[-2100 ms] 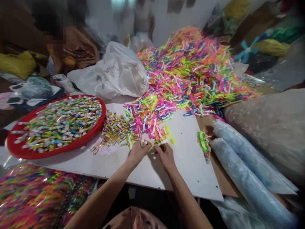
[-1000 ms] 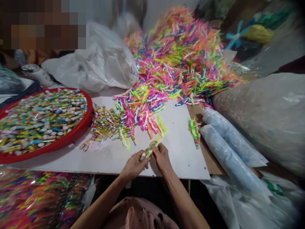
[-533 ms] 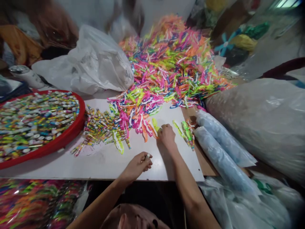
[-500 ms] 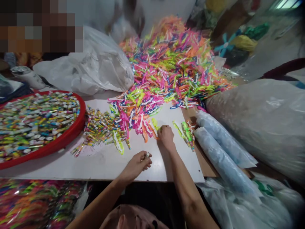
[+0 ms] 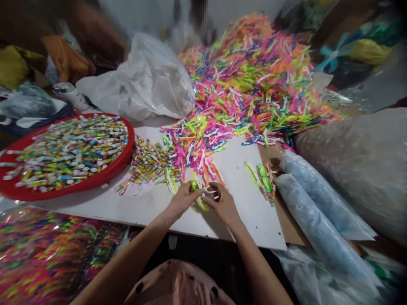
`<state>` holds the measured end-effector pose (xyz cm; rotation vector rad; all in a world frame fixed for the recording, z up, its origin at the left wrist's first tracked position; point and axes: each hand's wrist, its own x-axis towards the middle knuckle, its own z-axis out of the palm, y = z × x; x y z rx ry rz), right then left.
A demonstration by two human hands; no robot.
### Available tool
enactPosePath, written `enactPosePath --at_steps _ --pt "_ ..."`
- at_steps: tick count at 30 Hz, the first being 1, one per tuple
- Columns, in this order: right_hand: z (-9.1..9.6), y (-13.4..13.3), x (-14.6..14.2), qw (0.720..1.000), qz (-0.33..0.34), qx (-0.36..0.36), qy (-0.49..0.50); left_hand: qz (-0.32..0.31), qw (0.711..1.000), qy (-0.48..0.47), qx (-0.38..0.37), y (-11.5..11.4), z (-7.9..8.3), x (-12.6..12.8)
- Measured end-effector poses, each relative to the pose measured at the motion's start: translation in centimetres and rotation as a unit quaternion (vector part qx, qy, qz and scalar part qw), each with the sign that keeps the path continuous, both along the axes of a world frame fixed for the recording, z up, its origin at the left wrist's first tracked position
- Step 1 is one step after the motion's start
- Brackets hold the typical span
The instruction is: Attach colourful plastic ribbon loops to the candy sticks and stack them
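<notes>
White board (image 5: 260, 216) has two bare patches: right of the right hand (image 5: 224, 204), up to the green pieces (image 5: 263, 178) by the edge, and left of the left hand (image 5: 181, 200), along the near side. Loose tubes (image 5: 149, 161) and the red tray (image 5: 127, 153) block further left; multicoloured heap (image 5: 254, 89) walls off the far side. Plastic rolls (image 5: 318, 226) flank right.

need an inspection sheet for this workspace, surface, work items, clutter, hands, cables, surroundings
Surface: white board, small dark specks
Work items: yellow-green piece; multicoloured pile behind; patterned tubes in red tray, more loose beside it
Clutter: white plastic bag left of pile; plastic rolls at right
Hands: left hand and right hand close together at the yellow-green piece; exact grip unclear
Cables: nothing seen
Surroundings: bulky sack at right; bright wrapped goods lower left
</notes>
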<state>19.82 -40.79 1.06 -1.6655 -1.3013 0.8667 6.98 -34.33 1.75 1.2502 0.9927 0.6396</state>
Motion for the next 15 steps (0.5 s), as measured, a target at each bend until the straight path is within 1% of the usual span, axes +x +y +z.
enactPosePath --at_steps 2,3,4,5,7,8,9,11,13,15 --pt "0.4 0.5 0.5 0.996 0.062 -0.042 0.043 -0.032 0.999 0.005 0.032 -0.2 0.6 -0.7" --pt "0.7 0.7 0.7 0.994 0.078 -0.052 0.05 -0.035 0.998 0.009 0.047 -0.3 0.8 -1.1" --pt "1.2 0.7 1.0 0.995 0.07 -0.056 0.053 -0.035 0.998 0.012 0.057 -0.3 1.0 -1.5" --pt "1.8 0.7 1.2 0.996 0.036 -0.053 0.054 -0.036 0.997 0.011 0.061 -0.5 1.2 -1.9" --pt "2.9 0.7 1.5 0.996 -0.061 -0.033 0.057 -0.05 0.997 0.013 0.06 -0.7 1.1 -2.7" --pt "3.4 0.7 1.6 0.993 -0.098 -0.015 0.061 -0.064 0.996 0.018 0.063 -0.9 0.9 -3.0" --pt "3.7 0.7 1.5 0.991 -0.117 0.003 0.065 -0.076 0.994 0.023 0.069 -1.1 0.5 -3.2" --pt "3.7 0.9 1.0 0.99 -0.116 0.026 0.08 -0.088 0.993 0.03 0.078 -1.6 -0.2 -3.4" --pt "3.1 1.0 0.1 0.988 -0.107 0.021 0.106 -0.078 0.993 0.032 0.076 -2.0 -0.8 -3.3" --pt "2.3 1.0 -0.7 0.982 -0.13 0.016 0.139 -0.062 0.995 0.029 0.068 -2.2 -1.0 -3.2"
